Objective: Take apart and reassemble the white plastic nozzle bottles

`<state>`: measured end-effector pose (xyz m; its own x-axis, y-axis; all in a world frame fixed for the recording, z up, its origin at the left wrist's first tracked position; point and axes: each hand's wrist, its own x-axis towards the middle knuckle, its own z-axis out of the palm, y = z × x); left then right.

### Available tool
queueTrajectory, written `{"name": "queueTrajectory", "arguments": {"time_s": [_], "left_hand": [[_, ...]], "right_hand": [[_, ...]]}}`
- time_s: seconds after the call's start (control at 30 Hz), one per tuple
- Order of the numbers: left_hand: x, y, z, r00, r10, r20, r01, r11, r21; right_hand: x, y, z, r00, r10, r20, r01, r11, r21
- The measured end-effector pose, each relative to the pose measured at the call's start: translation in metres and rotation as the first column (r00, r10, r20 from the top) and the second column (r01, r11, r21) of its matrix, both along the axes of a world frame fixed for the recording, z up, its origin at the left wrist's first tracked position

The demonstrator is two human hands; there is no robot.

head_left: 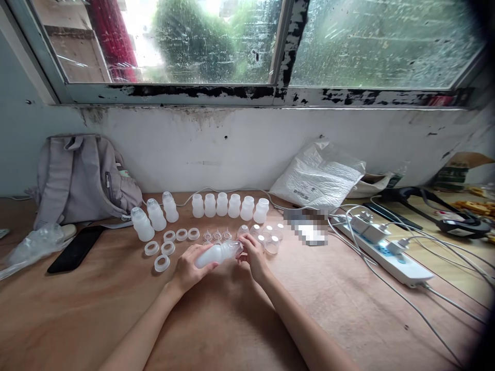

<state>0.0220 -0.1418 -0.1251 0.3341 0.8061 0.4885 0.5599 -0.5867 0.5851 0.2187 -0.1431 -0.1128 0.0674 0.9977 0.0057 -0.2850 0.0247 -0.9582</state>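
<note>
My left hand (191, 269) is wrapped round the body of a frosted white bottle (211, 255), which lies tilted with its top to the right. At that end, the fingers of my right hand (250, 253) close on the clear cap. Just beyond the hands lie small clear nipples (217, 236) and several clear caps (271, 245). White rings (168, 248) rest on the left. Behind them stands a row of open frosted bottles (234, 205); three bottles with clear tops (156, 214) stand at the left.
A grey backpack (83, 175), a black phone (75, 250) and a plastic bag (36, 247) lie left. To the right are a silver pouch (315, 175), a power strip (390, 255) with loose cables and a black headset (448, 219). The wooden table (201, 330) meets a wall below a window.
</note>
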Motion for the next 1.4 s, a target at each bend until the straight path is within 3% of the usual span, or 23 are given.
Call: {"name": "queueTrajectory", "arguments": {"time_s": [0.17, 0.27, 0.37, 0.67, 0.9, 1.17, 1.23, 1.33, 1.4], "left_hand": [[0.001, -0.003, 0.003, 0.991, -0.136, 0.012, 0.137, 0.989, -0.051], [0.003, -0.007, 0.003, 0.984, -0.18, 0.008, 0.181, 0.983, -0.035], [0.004, -0.012, 0.003, 0.982, -0.188, 0.035, 0.188, 0.982, -0.004], [0.011, -0.022, 0.002, 0.979, -0.189, 0.069, 0.181, 0.977, 0.114], [0.014, -0.025, 0.0, 0.987, -0.148, 0.061, 0.141, 0.984, 0.109], [0.015, -0.025, -0.001, 0.983, -0.181, -0.019, 0.182, 0.98, 0.08], [0.016, -0.022, -0.001, 0.985, -0.163, -0.049, 0.165, 0.986, 0.037], [0.018, -0.019, -0.003, 0.991, -0.102, -0.084, 0.098, 0.994, -0.057], [0.02, -0.018, -0.003, 0.993, -0.087, -0.081, 0.077, 0.991, -0.113]], "right_hand": [[0.004, 0.002, 0.001, 0.983, 0.126, -0.131, -0.146, 0.977, -0.157], [0.002, 0.0, 0.0, 0.955, 0.227, -0.191, -0.256, 0.955, -0.148], [-0.001, -0.003, -0.001, 0.914, 0.329, -0.239, -0.366, 0.921, -0.131], [0.001, -0.003, -0.001, 0.833, 0.438, -0.338, -0.515, 0.838, -0.183], [0.0, -0.002, -0.008, 0.845, 0.387, -0.369, -0.48, 0.852, -0.208], [0.002, -0.003, -0.004, 0.825, 0.444, -0.351, -0.542, 0.796, -0.268], [0.002, -0.001, -0.004, 0.855, 0.385, -0.348, -0.486, 0.829, -0.276], [0.004, 0.005, -0.005, 0.931, 0.198, -0.308, -0.296, 0.902, -0.313], [0.006, 0.008, -0.003, 0.956, 0.123, -0.266, -0.212, 0.917, -0.338]]}}
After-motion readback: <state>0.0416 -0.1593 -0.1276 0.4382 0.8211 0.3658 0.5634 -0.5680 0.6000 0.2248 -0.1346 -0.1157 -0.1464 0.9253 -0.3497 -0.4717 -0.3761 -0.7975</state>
